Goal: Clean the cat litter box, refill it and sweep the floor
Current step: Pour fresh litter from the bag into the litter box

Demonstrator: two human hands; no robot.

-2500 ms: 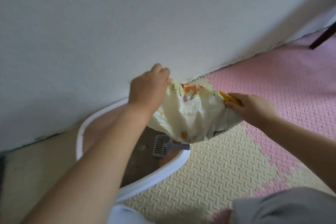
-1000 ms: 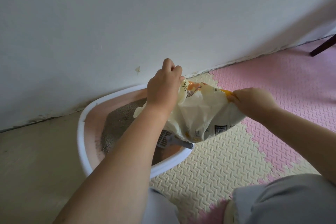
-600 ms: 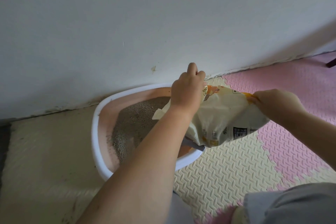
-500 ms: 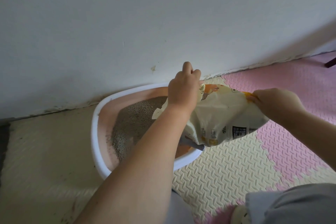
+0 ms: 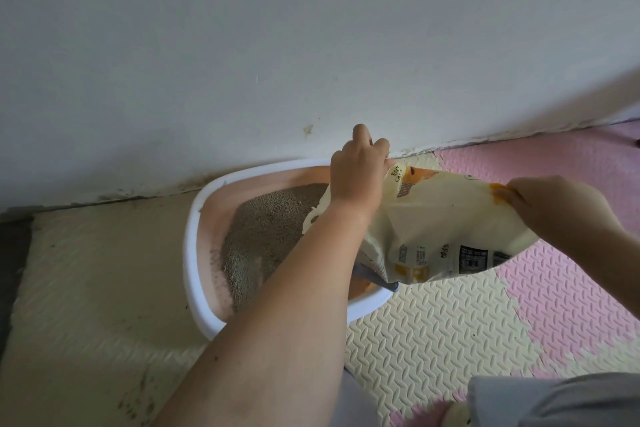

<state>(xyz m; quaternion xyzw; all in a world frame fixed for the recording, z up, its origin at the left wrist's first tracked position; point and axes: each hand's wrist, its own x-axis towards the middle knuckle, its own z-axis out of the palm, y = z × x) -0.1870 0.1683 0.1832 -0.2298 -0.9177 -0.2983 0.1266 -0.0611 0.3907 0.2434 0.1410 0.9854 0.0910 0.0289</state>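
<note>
Here's the left hand, up over the litter box, and its fingers are curled tight round the top edge of the litter bag, a firm grip. Over on the other side, the right hand has the bag's orange corner, fingers closed and pinching the plastic. So both hands are on the bag, which hangs in the air between them!

The cream bag is tilted, its left end dipping down toward the box behind the left forearm. The mouth of the bag is hidden there, so I cannot tell whether anything is falling out. The printed side with a black label faces the camera.

The litter box sits on the floor right against the white wall, white rim, pink inside. A broad heap of grey litter lies in it, banked toward the near left. And look, a grey scoop handle pokes out beneath the bag, lying across the box's near rim.

Underneath, there's a cream foam mat, with a pink mat joining it on the right. Grey clothing shows at the bottom right corner.
</note>
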